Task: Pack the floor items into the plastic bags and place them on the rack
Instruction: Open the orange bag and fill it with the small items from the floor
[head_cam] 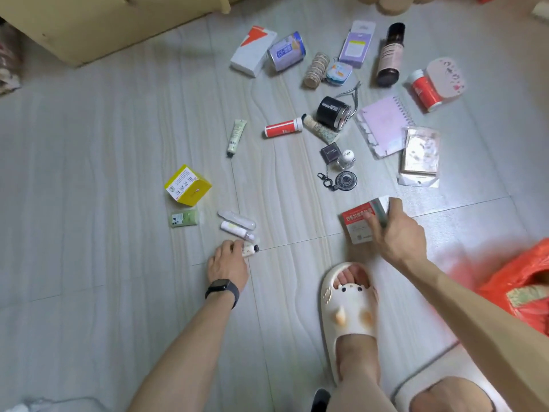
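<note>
My right hand grips a red and white medicine box just above the floor, right of centre. My left hand closes its fingers on a small white tube with a dark cap that lies on the tiles. Two more small bottles lie just beyond that tube. A red plastic bag sits at the right edge, partly blurred, with something patterned inside. Several loose items cover the floor further out, among them a yellow box, a red tube and a pink notebook.
My foot in a cream slipper stands between my arms. A pale wooden cabinet fills the top left. Also on the floor are a dark bottle, a blue can, a white and orange box and a keychain.
</note>
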